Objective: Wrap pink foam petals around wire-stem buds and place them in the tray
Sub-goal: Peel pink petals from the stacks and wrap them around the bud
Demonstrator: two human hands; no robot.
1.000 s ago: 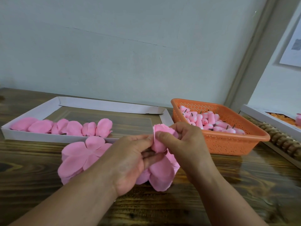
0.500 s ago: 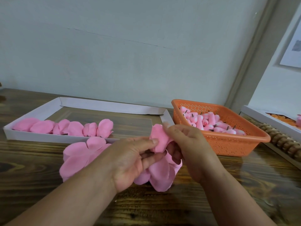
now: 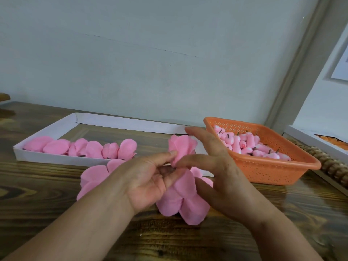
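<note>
Head view over a dark wooden table (image 3: 56,185) set against a pale wall (image 3: 150,53): a person's two bare hands meet above the table's middle, working a pink foam flower. Left hand (image 3: 148,180), palm turned up, pinches the wrapped bud (image 3: 181,148) from below between thumb and curled fingers, holding it upright above the table. Right hand (image 3: 216,166) hovers just beside the bud on its right, fingers straight and spread, gripping nothing; its fingertips lie near the foam, though contact cannot be told. Loose petals (image 3: 178,200) of the same piece hang below the two hands and spread toward the table's near edge. A second flat petal sheet (image 3: 92,176) lies on the table to the left, partly hidden by the left forearm. Behind it, along the far left of the table, sits a shallow white tray (image 3: 47,159) with a row of finished pink buds (image 3: 84,147) lined along its near wall; short dark stem ends show under some of them. At the far right of the table stands an orange basket (image 3: 273,170) with perforated walls, filled with small pink cores (image 3: 252,147) on dark wire stems. Near the table's right edge a white box (image 3: 308,138) holds something orange, with a row of wooden beads (image 3: 331,164) between it and the basket.
</note>
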